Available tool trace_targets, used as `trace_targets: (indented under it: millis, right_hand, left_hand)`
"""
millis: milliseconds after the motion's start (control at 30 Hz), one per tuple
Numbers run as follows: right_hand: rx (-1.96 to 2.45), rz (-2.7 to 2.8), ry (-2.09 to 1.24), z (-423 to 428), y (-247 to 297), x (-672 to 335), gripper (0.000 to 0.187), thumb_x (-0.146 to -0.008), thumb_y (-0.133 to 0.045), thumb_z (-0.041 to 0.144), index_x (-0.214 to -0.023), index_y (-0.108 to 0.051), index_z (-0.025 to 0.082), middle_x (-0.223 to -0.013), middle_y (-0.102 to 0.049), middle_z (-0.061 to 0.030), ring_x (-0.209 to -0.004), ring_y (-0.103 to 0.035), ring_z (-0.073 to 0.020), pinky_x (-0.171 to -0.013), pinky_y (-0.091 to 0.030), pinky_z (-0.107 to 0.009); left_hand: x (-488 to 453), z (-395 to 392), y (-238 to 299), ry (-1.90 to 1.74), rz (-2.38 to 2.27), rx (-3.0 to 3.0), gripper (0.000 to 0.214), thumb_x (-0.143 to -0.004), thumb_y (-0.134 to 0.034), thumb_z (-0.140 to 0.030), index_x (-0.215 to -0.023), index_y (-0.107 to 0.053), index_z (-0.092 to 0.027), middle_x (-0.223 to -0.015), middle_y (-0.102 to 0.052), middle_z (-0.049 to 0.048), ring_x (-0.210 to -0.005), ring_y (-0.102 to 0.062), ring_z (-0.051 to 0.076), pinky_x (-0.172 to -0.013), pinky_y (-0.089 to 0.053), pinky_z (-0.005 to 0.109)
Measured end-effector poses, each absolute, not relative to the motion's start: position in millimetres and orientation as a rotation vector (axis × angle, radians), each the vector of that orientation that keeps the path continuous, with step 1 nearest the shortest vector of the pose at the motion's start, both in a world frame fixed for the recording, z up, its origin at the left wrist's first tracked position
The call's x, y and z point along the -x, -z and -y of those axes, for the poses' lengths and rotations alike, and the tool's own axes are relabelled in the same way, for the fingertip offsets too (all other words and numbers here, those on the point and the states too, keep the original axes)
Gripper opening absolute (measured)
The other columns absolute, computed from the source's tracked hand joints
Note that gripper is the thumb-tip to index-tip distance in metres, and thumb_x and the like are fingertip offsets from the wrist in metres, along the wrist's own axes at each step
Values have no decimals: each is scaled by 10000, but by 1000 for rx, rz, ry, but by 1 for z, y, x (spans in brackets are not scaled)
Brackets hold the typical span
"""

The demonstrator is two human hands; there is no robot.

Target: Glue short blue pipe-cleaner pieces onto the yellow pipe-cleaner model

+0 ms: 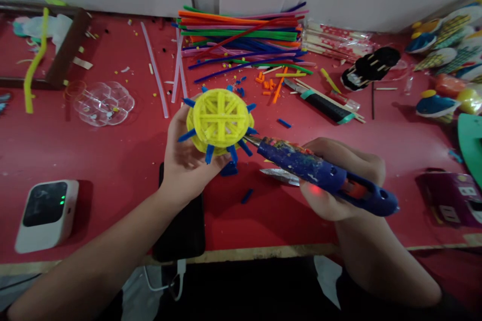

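A round yellow pipe-cleaner wheel (220, 123) with spokes on its face and several short blue pieces sticking out around its rim sits in my left hand (184, 160), whose fingers curl around it from behind. My right hand (339, 175) grips a blue, glue-stained hot glue gun (301, 160) with a red light lit on its side. The metal nozzle touches or nearly touches the wheel's right edge, beside a blue piece. Under the glue gun shows a silver pointed blade (280, 176), its other end hidden. Loose blue pieces (246, 196) lie on the table below the wheel.
Colourful pipe cleaners (241, 35) are piled at the back. A utility knife (324, 103), orange bits (265, 83) and a black fuzzy piece (371, 67) lie to the right. A clear tray (103, 103), white device (47, 215) and phone (181, 235) are at left.
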State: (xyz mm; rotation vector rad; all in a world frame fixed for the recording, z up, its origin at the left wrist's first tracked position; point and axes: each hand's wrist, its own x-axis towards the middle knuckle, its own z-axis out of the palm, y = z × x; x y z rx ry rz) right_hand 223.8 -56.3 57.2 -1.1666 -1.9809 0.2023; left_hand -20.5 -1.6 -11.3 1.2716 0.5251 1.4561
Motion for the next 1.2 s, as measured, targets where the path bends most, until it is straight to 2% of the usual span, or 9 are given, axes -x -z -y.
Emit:
trace_targets:
  millis: [167,300,467,667,833,933,1033,1133,1200]
  right_hand:
    - [1185,1980,-193,56,-60,-223,37,-771,-538,246,-797,-512,247,-607,-521,57,-481,-490,-86,-467,-404,-203]
    - [1194,1978,-191,56,-60,-223,41,-762,-541,256,-799,-526,244,-610,-537,53,-487,-491,-84,-470,-408,-199]
    - [1216,1959,-226,58,-59,-226,52,-747,-565,251,-779,-527,234,-620,-528,51,-481,-460,-78,-462,-387,-208]
    - [1222,1961,-234,57,-59,-225,51,-736,-557,244,-767,-517,236,-604,-509,57,-470,-459,-80,-457,-380,-210]
    - [1206,1983,-236,57,-59,-228,50,-748,-556,255,-774,-515,243,-593,-514,53,-471,-493,-102,-453,-391,-226]
    - [1173,2054,-233,54,-60,-232,79,-765,-567,300,-789,-517,244,-593,-533,47,-470,-489,-112,-445,-391,-235]
    - [1234,2142,-223,50,-60,-233,103,-790,-588,301,-862,-554,236,-647,-603,24,-499,-521,-129,-470,-404,-250]
    - [1520,2253,-123,47,-53,-231,273,-781,-589,253,-1049,-596,203,-866,-715,-64,-690,-651,-210,-614,-479,-316]
    - [1714,2349,-105,45,-45,-229,370,-761,-558,200,-1128,-595,173,-1005,-718,-121,-853,-675,-275,-753,-503,-392]
  left_hand:
    - [19,4,9,-1476,-560,-1311,899,-675,-951,-191,-1427,-539,-463,-1504,-579,-32,-1231,-691,223,-901,-669,339]
    - [18,2,9,-1514,-532,-1349,984,-601,-981,-124,-1427,-551,-442,-1449,-631,-23,-1205,-700,208,-915,-659,311]
    - [19,0,9,-1484,-522,-1292,950,-609,-977,-127,-1412,-565,-424,-1396,-656,-11,-1132,-722,191,-863,-665,271]
    - [19,2,9,-1488,-564,-1263,921,-630,-959,-102,-1401,-570,-422,-1401,-653,-11,-1162,-711,186,-889,-649,232]
    - [19,3,11,-1510,-639,-1268,881,-650,-957,-161,-1398,-567,-418,-1405,-648,2,-1189,-704,226,-885,-660,283]
    - [18,2,12,-1558,-689,-1238,845,-636,-969,-199,-1364,-594,-407,-1343,-674,-3,-1203,-695,250,-994,-628,398]
    - [17,-2,11,-1653,-781,-1185,698,-630,-975,-277,-1237,-672,-442,-1287,-694,-39,-1280,-644,259,-1135,-518,518]
    - [15,-6,6,-1708,-805,-1137,550,-619,-978,-350,-1094,-729,-472,-1204,-722,-88,-1233,-660,224,-1169,-469,547]
    - [14,-8,2,-1693,-806,-1109,514,-594,-985,-383,-1041,-744,-458,-1179,-730,-96,-1216,-665,224,-1170,-462,558]
